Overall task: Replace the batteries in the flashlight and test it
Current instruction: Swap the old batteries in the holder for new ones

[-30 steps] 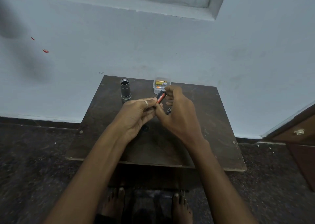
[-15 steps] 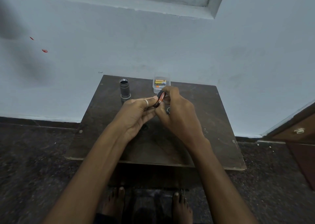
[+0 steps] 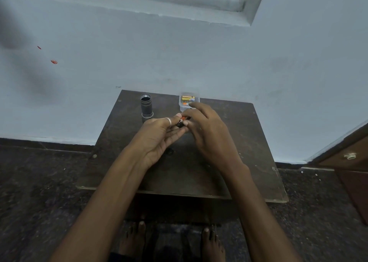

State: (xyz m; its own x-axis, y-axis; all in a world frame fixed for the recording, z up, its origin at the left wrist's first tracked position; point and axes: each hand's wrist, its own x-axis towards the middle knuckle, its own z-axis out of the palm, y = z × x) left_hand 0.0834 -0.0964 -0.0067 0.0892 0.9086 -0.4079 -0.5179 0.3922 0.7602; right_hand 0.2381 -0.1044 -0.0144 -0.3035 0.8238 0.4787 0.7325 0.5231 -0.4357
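Dark wood table against a pale blue wall, dark floor around it. Flashlight body stands upright at the back left, open end up. Clear box with spare batteries at the back centre, its front hidden by the right hand. Both hands pinch one red-black battery above the table; left hand cups it from below. Since a second ago the battery has dropped lower between the fingers, with less showing. Its ends are hidden.
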